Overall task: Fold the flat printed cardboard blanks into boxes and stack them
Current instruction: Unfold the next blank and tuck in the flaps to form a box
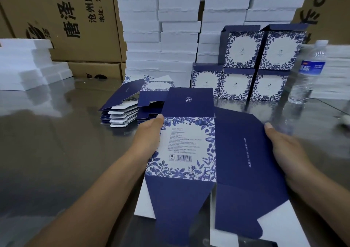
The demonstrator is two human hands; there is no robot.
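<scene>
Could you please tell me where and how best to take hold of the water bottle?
Probably round the water bottle's labelled middle, from its near right side: it stands upright, and the folded boxes stand close on its left.

1. Bright, even indoor light; soft glare patches on the glossy desk (62, 102).
2. Wide-angle bending at frame edges.
3. Water bottle (307, 70) smeared by blur; print on the central blank (189, 142) legible.

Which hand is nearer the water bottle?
Right. The right hand grips the blank at its right edge, below-left of the bottle; the left hand grips the left edge, farther away.
</scene>
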